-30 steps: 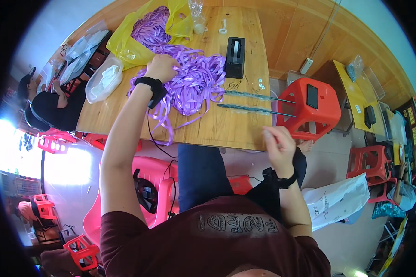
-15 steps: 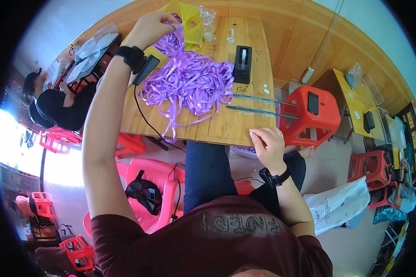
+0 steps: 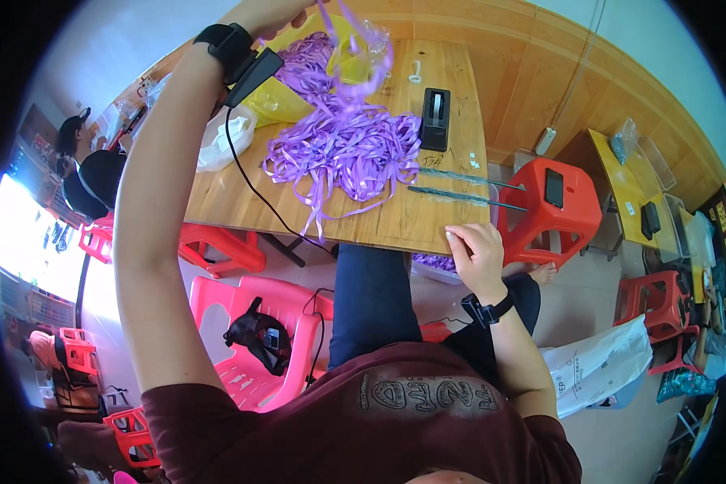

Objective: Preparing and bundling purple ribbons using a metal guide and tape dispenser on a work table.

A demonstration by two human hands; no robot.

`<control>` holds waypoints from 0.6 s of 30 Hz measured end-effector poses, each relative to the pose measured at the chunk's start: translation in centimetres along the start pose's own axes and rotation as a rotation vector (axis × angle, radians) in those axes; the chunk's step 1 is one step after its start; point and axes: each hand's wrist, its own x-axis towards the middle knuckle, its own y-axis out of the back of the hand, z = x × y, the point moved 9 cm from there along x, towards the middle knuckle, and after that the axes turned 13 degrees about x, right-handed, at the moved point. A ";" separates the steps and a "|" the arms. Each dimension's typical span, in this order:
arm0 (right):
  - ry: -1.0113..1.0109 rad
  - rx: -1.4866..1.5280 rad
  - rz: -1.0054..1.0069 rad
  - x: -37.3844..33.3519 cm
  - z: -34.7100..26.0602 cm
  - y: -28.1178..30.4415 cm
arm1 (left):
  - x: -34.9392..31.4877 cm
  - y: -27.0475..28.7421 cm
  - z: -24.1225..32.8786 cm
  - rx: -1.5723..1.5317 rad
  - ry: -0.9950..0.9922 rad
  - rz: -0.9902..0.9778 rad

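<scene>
My left hand [image 3: 276,16] is raised at the top edge, partly cut off by it. Its fingers are closed on purple ribbon, and a lifted loop hangs blurred beside them. Below lies a loose, tangled heap of shiny purple ribbon [image 3: 351,153] on the wooden table [image 3: 254,211]. More of the ribbon spills from a yellow plastic bag [image 3: 276,103] behind the heap. My right hand [image 3: 477,254] rests at the table's near edge, right of the heap, fingers loosely curled with nothing visible in them.
A black tape dispenser [image 3: 436,119] stands right of the heap. Two dark rods [image 3: 460,196] reach from the table toward a red stool [image 3: 552,210] with a phone [image 3: 554,187] on it. A white bag [image 3: 226,143] lies left. A cable [image 3: 254,189] crosses the table's left side.
My left hand has moved up and away from me, lifting ribbon from the yellow bag into a raised loop. The white bag has come into view. My right hand stays by the table edge.
</scene>
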 end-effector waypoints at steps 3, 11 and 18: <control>0.029 0.001 -0.010 0.0 -0.7 -0.3 | 2.1 0.0 -1.9 -0.356 -0.102 -0.021; -0.432 0.423 -0.050 2.2 1.5 -0.1 | -5.4 -5.0 8.6 -0.354 -0.304 -0.337; -0.345 0.918 0.148 4.4 0.1 -5.2 | -12.0 -16.1 12.2 -0.066 -0.649 -0.489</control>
